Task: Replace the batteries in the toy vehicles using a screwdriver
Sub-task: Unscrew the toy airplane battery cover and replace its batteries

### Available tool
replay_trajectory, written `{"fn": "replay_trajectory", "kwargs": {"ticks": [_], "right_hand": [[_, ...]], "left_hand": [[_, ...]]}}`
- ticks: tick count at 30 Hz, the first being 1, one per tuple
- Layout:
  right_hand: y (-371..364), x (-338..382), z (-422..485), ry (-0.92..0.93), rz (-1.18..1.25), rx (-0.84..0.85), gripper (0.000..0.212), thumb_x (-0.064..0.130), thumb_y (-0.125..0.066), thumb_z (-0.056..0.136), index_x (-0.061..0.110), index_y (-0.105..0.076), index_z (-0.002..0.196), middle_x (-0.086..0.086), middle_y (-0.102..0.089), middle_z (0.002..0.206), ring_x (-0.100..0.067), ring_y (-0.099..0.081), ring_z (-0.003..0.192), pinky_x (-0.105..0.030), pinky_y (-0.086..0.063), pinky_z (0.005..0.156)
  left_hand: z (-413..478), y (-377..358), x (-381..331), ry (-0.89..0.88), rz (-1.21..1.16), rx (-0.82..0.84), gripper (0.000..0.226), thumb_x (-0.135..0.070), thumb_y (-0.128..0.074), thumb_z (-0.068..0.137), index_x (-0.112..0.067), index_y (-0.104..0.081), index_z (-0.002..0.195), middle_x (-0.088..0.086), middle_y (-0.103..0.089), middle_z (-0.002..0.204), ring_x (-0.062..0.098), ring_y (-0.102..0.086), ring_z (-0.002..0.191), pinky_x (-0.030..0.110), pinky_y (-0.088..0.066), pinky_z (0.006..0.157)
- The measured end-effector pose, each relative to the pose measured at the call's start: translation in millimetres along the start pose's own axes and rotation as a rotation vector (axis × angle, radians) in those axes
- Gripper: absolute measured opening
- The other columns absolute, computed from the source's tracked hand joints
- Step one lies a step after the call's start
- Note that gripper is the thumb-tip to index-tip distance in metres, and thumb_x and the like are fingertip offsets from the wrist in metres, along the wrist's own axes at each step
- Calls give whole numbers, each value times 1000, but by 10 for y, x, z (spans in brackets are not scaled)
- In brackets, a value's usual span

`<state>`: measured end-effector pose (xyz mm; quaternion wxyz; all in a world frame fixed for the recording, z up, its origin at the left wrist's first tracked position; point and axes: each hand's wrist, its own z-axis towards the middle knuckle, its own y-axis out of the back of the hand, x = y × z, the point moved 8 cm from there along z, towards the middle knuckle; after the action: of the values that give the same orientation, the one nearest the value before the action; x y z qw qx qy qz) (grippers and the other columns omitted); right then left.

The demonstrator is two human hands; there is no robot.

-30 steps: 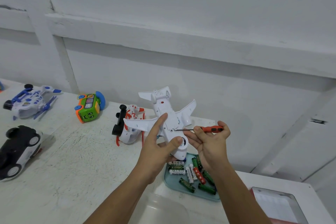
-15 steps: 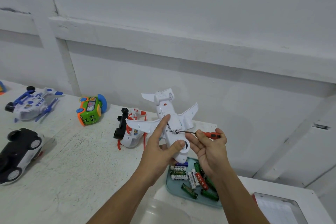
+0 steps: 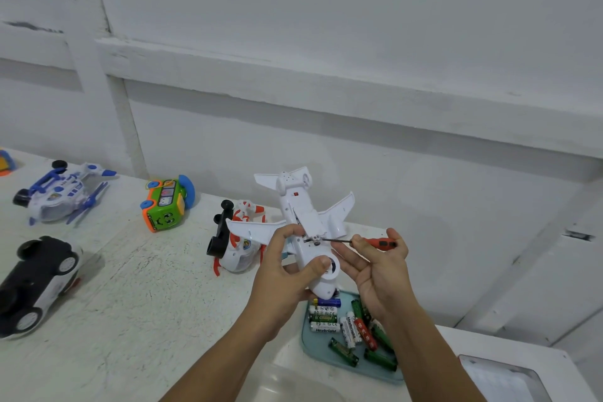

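Observation:
My left hand (image 3: 283,274) grips a white toy airplane (image 3: 303,222), belly toward me, nose down, held above the table. My right hand (image 3: 375,268) pinches a small screwdriver (image 3: 378,242) with a red-orange handle. Its thin shaft points left and the tip sits at the battery cover on the plane's belly. Below the plane, a pale blue tray (image 3: 308,341) holds several loose batteries (image 3: 350,330), white, green and red ones.
On the white table (image 3: 137,303) stand a white-orange toy with a black funnel (image 3: 233,238), a green-orange toy bus (image 3: 164,202), a blue-white helicopter (image 3: 62,193) and a black-white car (image 3: 36,281). A clear container (image 3: 287,385) sits at the near edge, a clear lid (image 3: 502,379) at right.
My left index finger has curled in onto the plane's belly beside the screw. The screwdriver tip stays at the battery cover while the plane and both hands hold about the same place.

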<state>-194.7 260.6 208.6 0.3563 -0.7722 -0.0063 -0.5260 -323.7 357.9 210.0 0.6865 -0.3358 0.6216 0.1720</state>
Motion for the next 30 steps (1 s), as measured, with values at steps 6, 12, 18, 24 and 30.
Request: {"fn": "replay_trajectory", "kwargs": {"ticks": [6,12,18,24,30], "right_hand": [[-104,269,88,52,-178,61,58,-1,-56,95,34,-26,131,-16,-54,80,-36,-66,56,-46,-60,60],[-440,460,126,57,-870,311,64,7,-64,92,38,-26,133,-15,-69,78,-30,-63,48,-41,-59,56],[-475,312,178,39,-882,383,71,-2,-69,86,34,-32,135,-13,-64,75,-27,-60,52,-36,-56,55],[-87,441,359,-7,-890,278,69,-5,-67,86,32,-34,135,-15,-61,78,-26,-57,52,-38,-56,56],[614,435,669,-150,-1175,130,72,-2,-68,86,28,-29,139,-16,-62,90,-21,-57,48,-35,-54,54]], "left_hand": [[22,21,20,17,-17,16,44,-7,-74,81,-29,-54,113,4,-68,111,19,-73,85,39,-60,61],[92,0,72,-10,82,30,48,-18,-84,74,-42,-58,106,6,-65,119,27,-70,96,50,-61,68],[124,-33,86,-33,189,27,48,-17,-83,74,-45,-58,104,-12,-68,104,21,-69,95,49,-61,69],[145,-10,162,28,179,20,46,-13,-82,75,-36,-57,106,0,-71,102,30,-71,89,56,-59,67],[124,-32,212,59,152,15,49,-13,-83,75,-32,-56,111,9,-67,111,32,-70,91,58,-59,68]]}}
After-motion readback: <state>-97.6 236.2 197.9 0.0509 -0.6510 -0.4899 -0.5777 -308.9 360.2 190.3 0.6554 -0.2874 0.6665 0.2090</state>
